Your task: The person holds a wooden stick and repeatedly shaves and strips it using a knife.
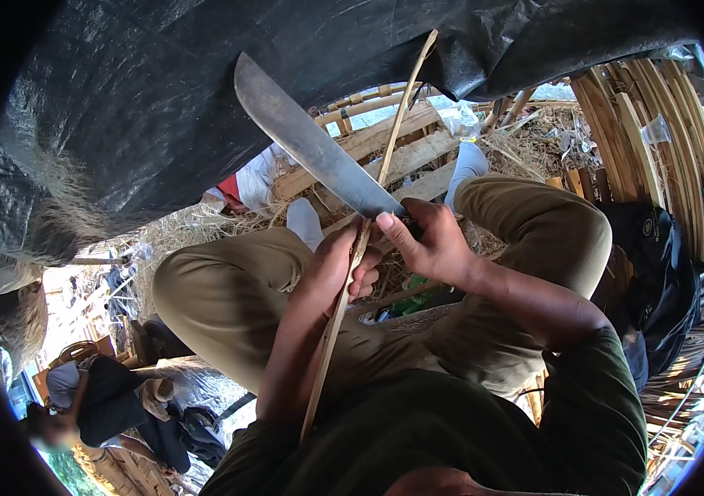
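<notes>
My right hand (439,246) is closed around the grip of a machete (312,146), its thumb lying along the base of the blade. The broad, dark-stained blade slants up to the left, passing across a thin bamboo strip (393,142). My left hand (345,255) has its fingers curled and holds this strip just below the blade. The strip runs lengthwise over my left palm and forearm, with its lower end near my chest. My fingers hide most of the machete's handle.
A black tarpaulin (145,107) hangs in front and overhead. Wooden slats (418,153) and straw lie around my feet. Split bamboo pieces (616,124) stand at right, near a dark bag (653,281). Another person (116,401) is at lower left.
</notes>
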A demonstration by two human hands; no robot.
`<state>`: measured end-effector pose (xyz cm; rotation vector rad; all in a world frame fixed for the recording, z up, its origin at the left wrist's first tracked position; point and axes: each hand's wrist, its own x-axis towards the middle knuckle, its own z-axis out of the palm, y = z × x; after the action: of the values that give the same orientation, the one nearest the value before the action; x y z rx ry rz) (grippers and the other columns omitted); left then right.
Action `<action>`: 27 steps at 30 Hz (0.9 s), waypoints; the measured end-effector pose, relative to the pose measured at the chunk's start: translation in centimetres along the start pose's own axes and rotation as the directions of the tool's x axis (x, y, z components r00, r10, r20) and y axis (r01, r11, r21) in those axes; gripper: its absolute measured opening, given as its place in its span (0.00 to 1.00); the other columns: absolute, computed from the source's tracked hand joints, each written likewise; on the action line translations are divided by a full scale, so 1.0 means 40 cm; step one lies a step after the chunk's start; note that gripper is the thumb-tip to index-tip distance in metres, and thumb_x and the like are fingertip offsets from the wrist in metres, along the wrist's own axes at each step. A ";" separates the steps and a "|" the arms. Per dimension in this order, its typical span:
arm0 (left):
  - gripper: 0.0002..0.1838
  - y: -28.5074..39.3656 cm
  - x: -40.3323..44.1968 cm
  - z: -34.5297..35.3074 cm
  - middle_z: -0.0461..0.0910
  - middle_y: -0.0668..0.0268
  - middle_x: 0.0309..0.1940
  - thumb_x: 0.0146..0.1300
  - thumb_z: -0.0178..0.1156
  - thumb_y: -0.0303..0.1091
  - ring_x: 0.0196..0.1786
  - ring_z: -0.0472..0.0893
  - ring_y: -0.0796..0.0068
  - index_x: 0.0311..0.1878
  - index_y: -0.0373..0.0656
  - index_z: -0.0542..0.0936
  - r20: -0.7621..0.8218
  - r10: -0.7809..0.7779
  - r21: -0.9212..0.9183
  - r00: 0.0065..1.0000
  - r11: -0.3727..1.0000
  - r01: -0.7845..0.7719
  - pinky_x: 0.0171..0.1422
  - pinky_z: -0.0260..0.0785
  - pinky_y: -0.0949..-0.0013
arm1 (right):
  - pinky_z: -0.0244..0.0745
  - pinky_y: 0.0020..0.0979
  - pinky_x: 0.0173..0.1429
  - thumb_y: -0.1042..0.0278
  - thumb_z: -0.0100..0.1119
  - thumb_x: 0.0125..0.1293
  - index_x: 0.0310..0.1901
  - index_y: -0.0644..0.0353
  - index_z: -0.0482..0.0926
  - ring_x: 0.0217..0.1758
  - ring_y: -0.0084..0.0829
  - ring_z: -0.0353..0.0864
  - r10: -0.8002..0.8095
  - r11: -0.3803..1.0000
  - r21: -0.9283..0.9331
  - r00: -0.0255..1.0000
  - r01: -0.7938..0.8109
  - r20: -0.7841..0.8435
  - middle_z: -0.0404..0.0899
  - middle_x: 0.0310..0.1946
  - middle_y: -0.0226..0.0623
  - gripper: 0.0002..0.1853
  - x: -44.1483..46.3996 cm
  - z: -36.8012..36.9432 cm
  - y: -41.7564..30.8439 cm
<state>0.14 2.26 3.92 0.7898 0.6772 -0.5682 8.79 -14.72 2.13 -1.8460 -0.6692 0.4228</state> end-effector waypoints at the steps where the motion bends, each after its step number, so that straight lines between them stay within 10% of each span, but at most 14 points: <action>1: 0.20 0.001 0.000 0.002 0.61 0.75 0.14 0.79 0.40 0.58 0.11 0.59 0.84 0.37 0.54 0.68 0.002 -0.002 0.002 1.000 1.000 0.002 0.14 0.49 0.77 | 0.61 0.29 0.22 0.56 0.64 0.73 0.29 0.65 0.76 0.19 0.15 0.64 -0.013 1.000 0.015 1.000 0.013 -0.014 0.69 0.15 0.32 0.21 -0.006 0.006 0.001; 17: 0.23 0.008 -0.008 0.016 0.60 0.75 0.13 0.79 0.39 0.58 0.11 0.58 0.84 0.40 0.48 0.69 -0.047 0.011 0.020 0.999 1.000 -0.010 0.14 0.49 0.76 | 0.68 0.34 0.22 0.46 0.57 0.75 0.29 0.71 0.81 0.16 0.26 0.74 0.126 0.980 0.154 0.992 -0.129 0.029 0.77 0.16 0.40 0.30 0.008 0.000 -0.025; 22: 0.24 0.002 -0.005 0.007 0.60 0.76 0.13 0.80 0.38 0.58 0.11 0.57 0.85 0.42 0.46 0.70 -0.010 0.020 0.025 1.000 0.999 -0.020 0.14 0.49 0.77 | 0.61 0.29 0.19 0.37 0.52 0.74 0.29 0.64 0.75 0.14 0.23 0.65 0.461 0.524 0.517 0.736 -0.677 0.496 0.67 0.14 0.30 0.31 0.013 -0.019 -0.039; 27: 0.24 0.004 -0.006 0.004 0.60 0.76 0.13 0.80 0.38 0.57 0.11 0.57 0.85 0.40 0.47 0.70 0.050 0.025 0.060 0.998 0.998 -0.028 0.15 0.49 0.77 | 0.54 0.27 0.18 0.31 0.51 0.72 0.27 0.56 0.67 0.11 0.21 0.57 0.411 0.280 0.526 0.595 -0.803 0.690 0.58 0.12 0.25 0.32 0.015 -0.017 -0.024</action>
<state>0.13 2.26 4.26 0.8382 0.6054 -0.5842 9.41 -14.58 3.30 -0.9766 0.1219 1.4717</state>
